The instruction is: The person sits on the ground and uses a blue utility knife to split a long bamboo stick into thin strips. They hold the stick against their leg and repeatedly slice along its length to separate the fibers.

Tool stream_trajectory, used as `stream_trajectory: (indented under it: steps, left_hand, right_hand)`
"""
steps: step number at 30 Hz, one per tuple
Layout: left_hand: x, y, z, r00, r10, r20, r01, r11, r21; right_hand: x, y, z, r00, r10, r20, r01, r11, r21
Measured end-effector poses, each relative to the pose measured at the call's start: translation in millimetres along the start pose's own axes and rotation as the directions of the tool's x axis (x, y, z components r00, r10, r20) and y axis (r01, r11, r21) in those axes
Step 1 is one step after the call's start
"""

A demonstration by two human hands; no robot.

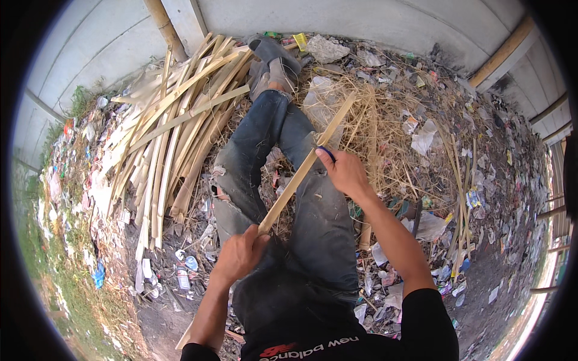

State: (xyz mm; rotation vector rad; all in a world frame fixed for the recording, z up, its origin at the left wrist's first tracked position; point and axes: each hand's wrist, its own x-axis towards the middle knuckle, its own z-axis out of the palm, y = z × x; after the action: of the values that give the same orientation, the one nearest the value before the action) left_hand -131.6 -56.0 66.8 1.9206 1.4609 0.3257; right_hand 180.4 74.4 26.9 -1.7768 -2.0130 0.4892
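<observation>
A long, pale bamboo strip slants across my lap, its far end up and to the right over the litter. My left hand is closed around the near end of the strip. Farther along it, my right hand is closed on a small blue-handled tool pressed against the strip. Most of that tool is hidden by the fingers and the strip, so its blade cannot be made out. My legs in worn, torn jeans stretch out beneath the strip.
A big pile of split bamboo strips lies to the left of my legs. Thin bamboo shavings cover the ground to the right. Several thin strips lie farther right among litter. A pale panel wall closes off the far side.
</observation>
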Motion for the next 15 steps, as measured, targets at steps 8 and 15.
stream_trajectory:
  steps: [8,15]
  left_hand:
    - [-25.6,-23.1,-13.1,0.996,-0.011,0.089,0.005,0.998,0.065]
    - [-68.9,-70.5,-12.7,0.975,-0.191,0.116,0.213,0.954,-0.213]
  right_hand:
    - [73.7,119.5,0.4,0.892,0.299,-0.339,-0.335,0.941,-0.054]
    - [74.2,245.8,-56.7,0.628,0.73,-0.269,-0.494,0.642,0.586]
